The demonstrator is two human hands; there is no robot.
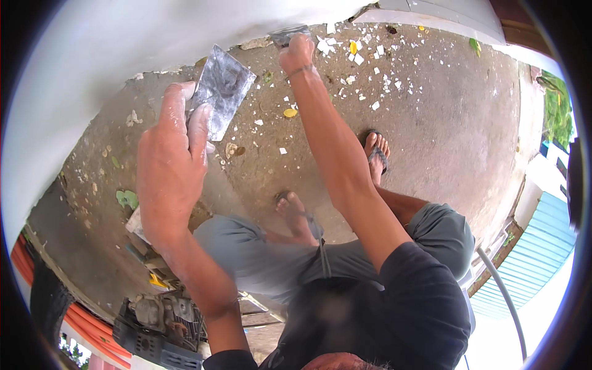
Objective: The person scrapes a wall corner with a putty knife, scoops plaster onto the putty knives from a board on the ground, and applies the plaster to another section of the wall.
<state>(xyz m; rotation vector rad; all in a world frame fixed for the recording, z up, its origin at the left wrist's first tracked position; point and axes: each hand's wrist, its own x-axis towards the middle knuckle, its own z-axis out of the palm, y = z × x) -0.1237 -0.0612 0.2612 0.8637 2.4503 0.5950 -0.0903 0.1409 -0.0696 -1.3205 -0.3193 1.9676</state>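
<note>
My left hand (171,165), dusted white on the fingers, pinches a flat metal putty scraper (224,92) between thumb and fingers. White and dark smears cover its rectangular face, and it is held up in front of the white wall (154,37). Farther off, my right arm reaches out to the foot of that wall. There my right hand (298,52) is closed on a second flat grey scraper (288,34), whose face lies close to the wall's lower edge. Whether it touches the wall I cannot tell.
White flakes (359,59) and a few yellow leaves (290,113) litter the concrete floor (444,117). My sandalled feet (376,154) stand on it. A dirty machine with a black frame (163,327) and orange hoses (92,333) lie at the lower left.
</note>
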